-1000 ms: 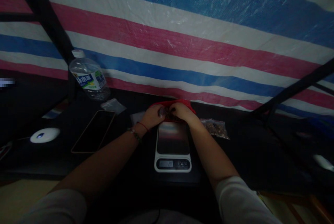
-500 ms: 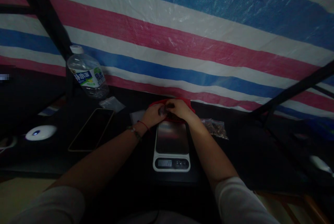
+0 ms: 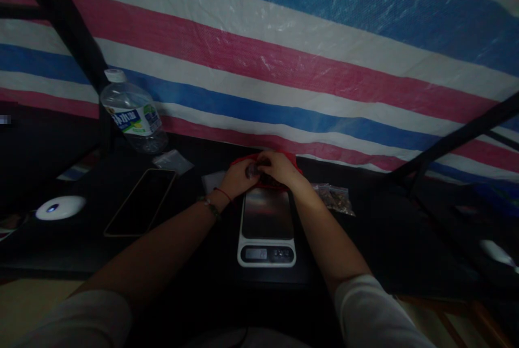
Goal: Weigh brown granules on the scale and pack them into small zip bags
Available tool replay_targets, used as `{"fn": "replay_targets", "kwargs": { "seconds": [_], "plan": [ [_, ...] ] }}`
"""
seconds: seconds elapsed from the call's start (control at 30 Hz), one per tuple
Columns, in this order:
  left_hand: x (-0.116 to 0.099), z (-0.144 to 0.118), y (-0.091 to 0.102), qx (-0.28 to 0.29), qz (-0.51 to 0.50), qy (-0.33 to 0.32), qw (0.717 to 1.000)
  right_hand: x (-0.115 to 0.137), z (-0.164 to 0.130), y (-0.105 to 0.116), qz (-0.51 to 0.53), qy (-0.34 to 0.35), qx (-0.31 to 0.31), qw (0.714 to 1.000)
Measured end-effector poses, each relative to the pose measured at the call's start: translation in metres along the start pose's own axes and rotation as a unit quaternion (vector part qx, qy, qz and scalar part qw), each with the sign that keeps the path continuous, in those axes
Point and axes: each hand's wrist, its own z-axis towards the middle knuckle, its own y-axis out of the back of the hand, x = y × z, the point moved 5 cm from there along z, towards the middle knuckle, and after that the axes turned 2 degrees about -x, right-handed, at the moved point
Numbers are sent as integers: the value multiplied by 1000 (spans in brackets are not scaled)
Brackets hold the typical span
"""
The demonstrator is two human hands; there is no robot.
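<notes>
1. Behind the dark table [image 3: 385, 240], a striped tarp [image 3: 284, 67] hangs.
2. On it, a scale [image 3: 266, 226] sits before a red bag [image 3: 292, 161].
3. Left hand [image 3: 237, 178] and right hand [image 3: 279, 168] curl together, pinching a small clear packet [image 3: 254, 171] at the red bag.

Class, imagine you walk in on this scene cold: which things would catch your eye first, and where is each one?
First the big red, white and blue striped tarp filling the whole background. Next the two hands, left hand and right hand, meeting over a red container just behind the white kitchen scale at the centre. Off to the left, a clear water bottle leans over a dark phone.
</notes>
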Motion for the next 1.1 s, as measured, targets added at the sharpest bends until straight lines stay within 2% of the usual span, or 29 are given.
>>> {"fn": "replay_targets", "kwargs": {
  "seconds": [0.17,0.33,0.43,0.5,0.57,0.67,0.73,0.9,1.1],
  "plan": [
    [-1,-1,0,6,8,11,1000,-1,2,0,-27,4,-23,999],
    [1,0,-1,1,-18,11,1000,7,1,0,30,48,-36,998],
    [4,1,-1,-9,-32,14,999,12,0,9,37,46,-46,997],
    [4,1,1,-22,-32,20,999,13,-3,17,-3,27,-47,999],
    [5,0,3,-32,-32,32,998,12,-6,22,-74,-9,-11,997],
    [3,-1,8,-51,-45,36,997,5,-16,13,-163,-75,121,976],
    [2,-1,10,-56,-56,29,996,-1,-21,4,-187,-108,177,960],
    [6,-1,4,-33,-35,45,998,-10,-19,-13,-199,-113,188,955],
    [5,-1,3,-25,-31,44,998,-12,-11,-15,-164,-74,181,967]
  ]
}}
